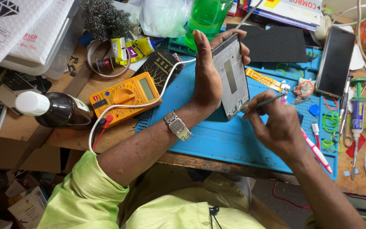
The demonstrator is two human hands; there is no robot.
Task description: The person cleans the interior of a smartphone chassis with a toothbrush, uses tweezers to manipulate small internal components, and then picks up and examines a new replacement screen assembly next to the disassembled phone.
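My left hand [208, 78] grips a grey metal phone frame [231, 76], held upright on its edge above the blue work mat [217, 135]. A metal watch [178, 126] is on that wrist. My right hand [276, 127] pinches a thin pointed tool [267, 101], whose near end rests against the lower right side of the frame. Both arms wear light green sleeves.
An orange multimeter [126, 98] with a white cable lies left of the mat, beside a dark bottle [54, 109]. A black phone [334, 61], a pink-and-white brush [316, 150], a glue tube [356, 118], tweezers and elastic bands lie at the right. A green bottle [206, 17] stands behind.
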